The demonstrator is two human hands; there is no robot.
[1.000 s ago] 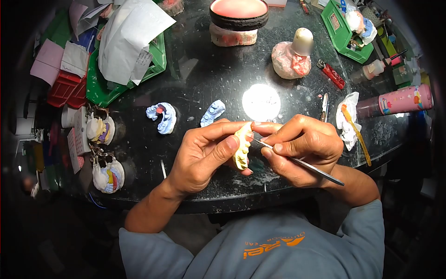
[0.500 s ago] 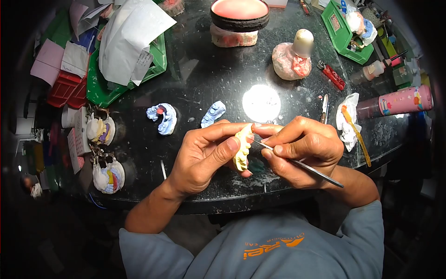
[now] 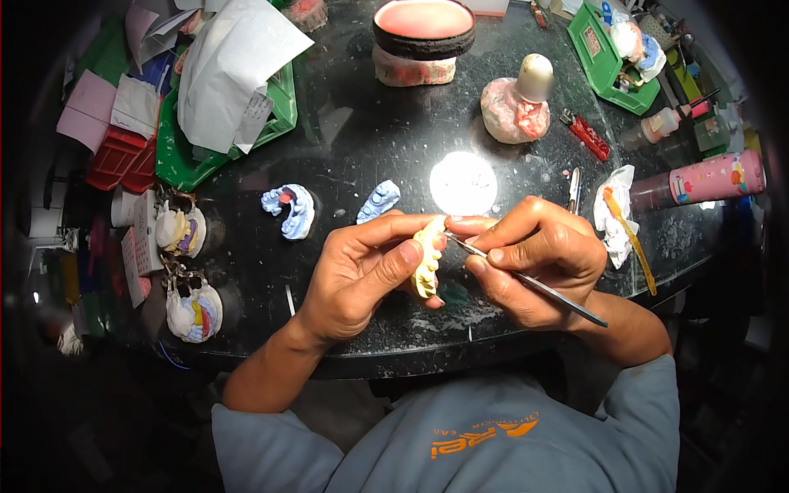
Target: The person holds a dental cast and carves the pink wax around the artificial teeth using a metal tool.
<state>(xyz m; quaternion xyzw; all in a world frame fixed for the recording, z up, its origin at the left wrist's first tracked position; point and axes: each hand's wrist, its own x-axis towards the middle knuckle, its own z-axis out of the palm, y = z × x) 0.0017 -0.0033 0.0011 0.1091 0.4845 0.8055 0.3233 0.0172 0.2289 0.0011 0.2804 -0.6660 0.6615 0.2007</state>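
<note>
Between the thumb and fingers of my left hand (image 3: 370,267) is a pale yellow dental model (image 3: 426,261) with a row of teeth, held upright above the table. My right hand (image 3: 542,263) grips a thin metal carving tool (image 3: 546,290) like a pen. The tool's tip meets the upper right edge of the yellow model, close to a small orange-red spot at its top. Just beyond my left hand lies a small blue dental model piece (image 3: 379,202). A curved blue dental model (image 3: 288,211) with a red patch rests farther left.
Two articulated dental models (image 3: 193,312) stand at the left. A round pink wax dish (image 3: 423,20) sits at the back, near a plaster lump with a white-capped burner (image 3: 518,107). To the right are a red lighter (image 3: 585,135), a knife (image 3: 574,191), crumpled tissue (image 3: 615,218) and a pink bottle (image 3: 715,178).
The carving tool's tip has shifted slightly up and left along the model's edge, and my right hand has turned a little. My left hand tilts the yellow model slightly.
</note>
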